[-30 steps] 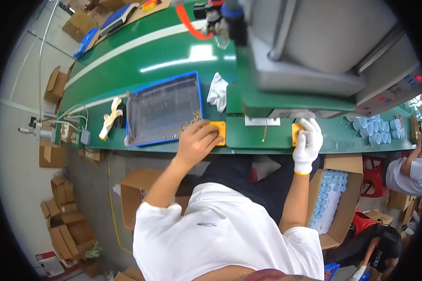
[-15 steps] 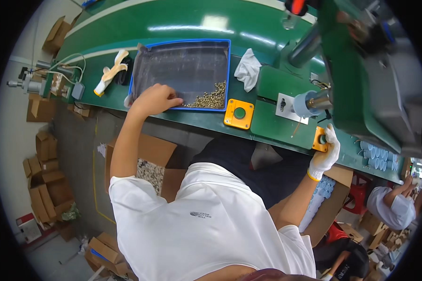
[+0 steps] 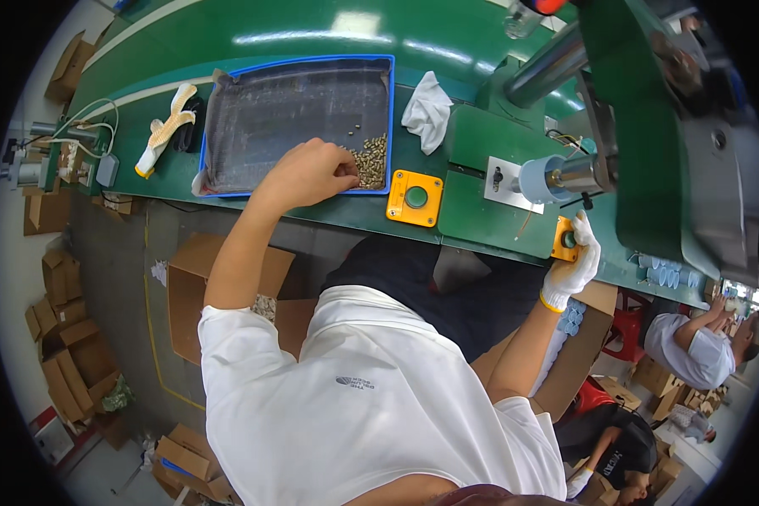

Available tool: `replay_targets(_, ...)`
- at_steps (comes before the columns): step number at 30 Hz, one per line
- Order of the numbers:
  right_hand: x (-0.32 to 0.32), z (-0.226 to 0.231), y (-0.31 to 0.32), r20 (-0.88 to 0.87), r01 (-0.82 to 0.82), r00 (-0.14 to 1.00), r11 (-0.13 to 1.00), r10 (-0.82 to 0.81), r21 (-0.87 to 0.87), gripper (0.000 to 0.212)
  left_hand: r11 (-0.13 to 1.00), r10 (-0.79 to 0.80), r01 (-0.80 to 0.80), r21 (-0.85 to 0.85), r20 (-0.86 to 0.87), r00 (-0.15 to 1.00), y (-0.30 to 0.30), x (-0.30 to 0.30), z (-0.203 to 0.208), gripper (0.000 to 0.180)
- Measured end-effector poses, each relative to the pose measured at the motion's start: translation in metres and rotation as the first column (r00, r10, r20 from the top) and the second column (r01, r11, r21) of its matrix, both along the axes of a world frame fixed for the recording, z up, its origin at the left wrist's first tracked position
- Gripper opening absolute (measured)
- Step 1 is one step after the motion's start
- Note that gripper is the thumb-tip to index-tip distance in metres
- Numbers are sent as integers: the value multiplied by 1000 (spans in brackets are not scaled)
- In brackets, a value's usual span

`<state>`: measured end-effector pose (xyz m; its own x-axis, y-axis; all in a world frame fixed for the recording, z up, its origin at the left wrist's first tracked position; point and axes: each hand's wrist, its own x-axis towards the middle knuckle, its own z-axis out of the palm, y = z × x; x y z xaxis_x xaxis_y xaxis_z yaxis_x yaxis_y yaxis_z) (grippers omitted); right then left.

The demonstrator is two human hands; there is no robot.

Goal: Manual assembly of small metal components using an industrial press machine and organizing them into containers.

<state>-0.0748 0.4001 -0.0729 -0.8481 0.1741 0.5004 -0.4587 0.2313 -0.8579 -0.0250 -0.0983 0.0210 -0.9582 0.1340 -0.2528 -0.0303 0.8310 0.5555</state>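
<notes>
My bare left hand (image 3: 314, 173) is over the front right of a blue-rimmed tray (image 3: 299, 61) with a dark lining. Its fingers are curled in at the edge of a heap of small brass-coloured metal pieces (image 3: 373, 160); what lies between the fingertips is hidden. My right hand (image 3: 575, 260), in a white knit glove, is wrapped round the side of a yellow button box (image 3: 565, 239) with a dark green button. Up and left of it, a light blue cup-shaped part (image 3: 541, 180) sits at the tip of the green machine (image 3: 649, 143), above a metal plate (image 3: 499, 181).
A second yellow button box (image 3: 415, 199) stands between tray and machine. A white cloth (image 3: 427, 114) and a glove (image 3: 167, 131) flank the tray. Light blue parts (image 3: 668, 273) lie at the right of the bench. Cardboard boxes (image 3: 194, 278) stand below; other people are at the far right.
My left hand has moved right along the tray to the brass pieces, its fingers now curled against them. My right hand stays at its button box. The whole view has shifted slightly.
</notes>
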Motion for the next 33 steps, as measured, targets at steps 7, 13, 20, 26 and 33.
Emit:
replay_targets(7, 3, 28, -23, -59, 73, 995, 989, -82, -132, 25, 992, 115, -125, -27, -236, 965, 4, 24, 0, 14)
replay_targets(13, 13, 124, -74, -152, 169, 979, 962, -138, 217, 66, 987, 59, -15, 158, -275, 960, 85, 38, 30, 15)
replay_targets(20, -12, 148, -83, -197, -151, 966, 983, 169, 102, 53, 932, 140, 69, 355, -529, 837, 149, -10, -27, 15)
replay_targets(26, -10, 155, -51, -394, -122, 898, 970, 197, 209, 21, 862, 262, -10, 507, -428, 865, 138, -7, -32, 14)
replay_targets(33, -151, 113, 30, -71, 265, 964, 920, -255, 289, 34, 847, 235, 41, 531, -442, 866, 146, -8, -25, 13)
